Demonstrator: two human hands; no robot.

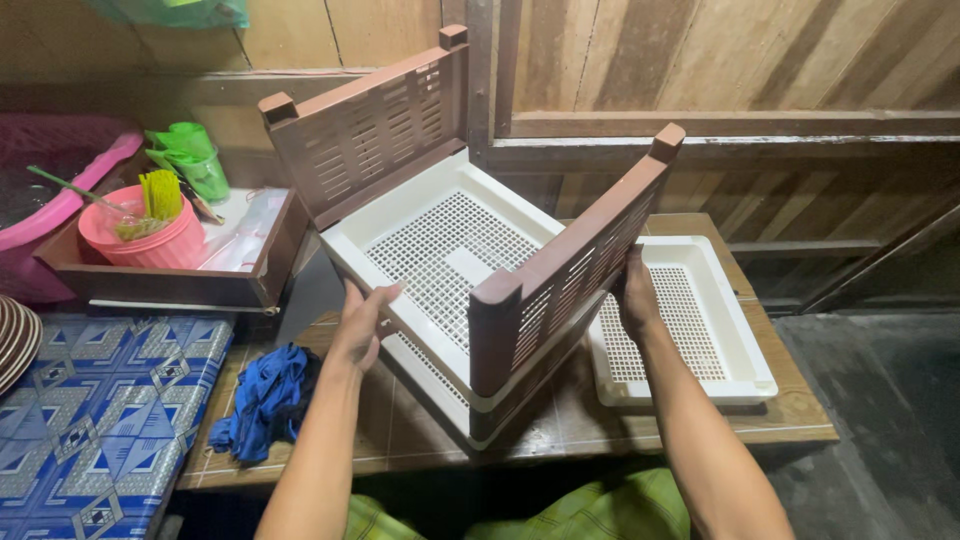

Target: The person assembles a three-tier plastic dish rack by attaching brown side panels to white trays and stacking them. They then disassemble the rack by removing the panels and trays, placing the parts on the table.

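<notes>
Left hand and right hand each clamp a side of the tilted brown-and-white rack; a white tray lies just right of it.

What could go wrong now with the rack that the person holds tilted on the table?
1. The rack rests on one lower edge, steadied only by the left hand and right hand; it may tip.
2. Swinging right, it could hit the white tray near the table edge.
</notes>
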